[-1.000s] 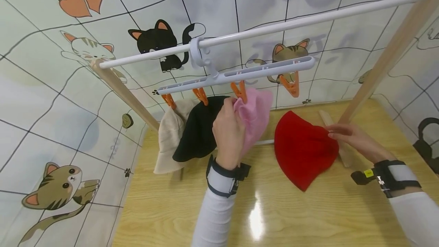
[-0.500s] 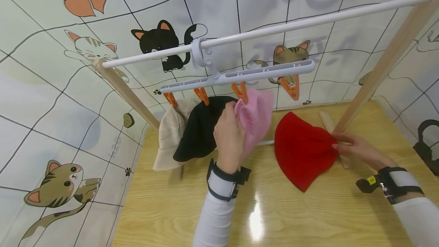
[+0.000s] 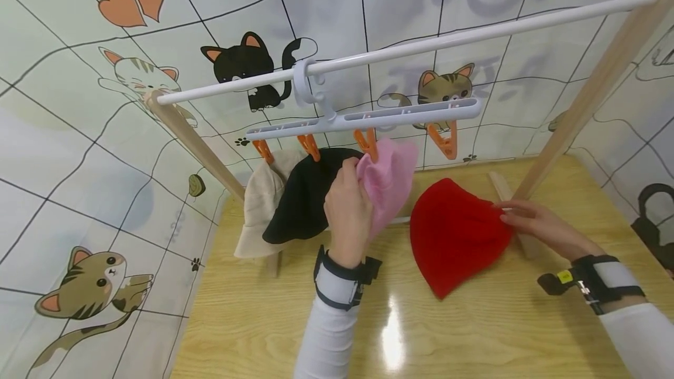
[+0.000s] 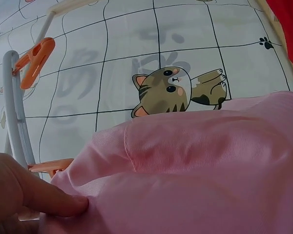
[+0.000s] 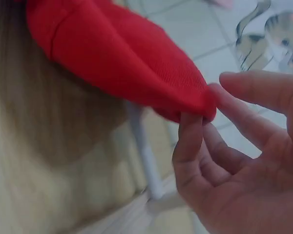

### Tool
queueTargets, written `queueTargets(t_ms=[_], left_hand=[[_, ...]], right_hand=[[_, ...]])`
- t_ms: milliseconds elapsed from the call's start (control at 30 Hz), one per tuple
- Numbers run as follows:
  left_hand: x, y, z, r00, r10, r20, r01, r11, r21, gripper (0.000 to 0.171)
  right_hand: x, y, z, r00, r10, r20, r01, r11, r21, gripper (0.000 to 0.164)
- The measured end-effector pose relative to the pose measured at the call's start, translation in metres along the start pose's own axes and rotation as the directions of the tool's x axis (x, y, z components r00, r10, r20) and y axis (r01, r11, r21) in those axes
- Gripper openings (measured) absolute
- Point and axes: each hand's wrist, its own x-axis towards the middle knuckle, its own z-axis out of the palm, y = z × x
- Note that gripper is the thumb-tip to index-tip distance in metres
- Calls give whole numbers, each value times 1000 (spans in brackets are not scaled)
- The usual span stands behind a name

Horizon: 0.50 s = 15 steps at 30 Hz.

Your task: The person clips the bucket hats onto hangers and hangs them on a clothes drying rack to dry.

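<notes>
A pink bucket hat (image 3: 389, 180) hangs from an orange clip (image 3: 367, 144) on the white hanger (image 3: 411, 114). My left hand (image 3: 348, 215) pinches its upper left edge; in the left wrist view the thumb (image 4: 71, 204) presses on the pink cloth. My right hand (image 3: 544, 226) holds a red bucket hat (image 3: 458, 233) by its gathered crown end, off the table. In the right wrist view the red cloth lies between the fingers (image 5: 189, 141), and the thumb stands apart from it. A black hat (image 3: 300, 206) and a beige hat (image 3: 258, 209) hang from clips at the left.
Another orange clip (image 3: 444, 140) dangles at the hanger's right with nothing in it. The hanger hooks over a white rod (image 3: 474, 37) between wooden posts (image 3: 584, 98). Below is a wooden table (image 3: 447, 338); a cat-patterned cloth (image 3: 337, 10) stands behind.
My right hand has carried the red hat slightly left over the last half second, and its thumb has lifted from the cloth. The hanger's right end has dipped a little. The left hand keeps its pinch.
</notes>
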Motion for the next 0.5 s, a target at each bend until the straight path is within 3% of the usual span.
queueTargets(t_ms=[333, 500], left_hand=[[-2, 2, 0, 1000, 7, -3, -7, 1000, 6, 14], [-3, 3, -2, 1000, 0, -10, 0, 1000, 9, 14]], right_hand=[[-5, -63, 11, 984, -176, -23, 177, 984, 21, 34], [-8, -94, 21, 976, -217, -36, 217, 976, 6, 33]])
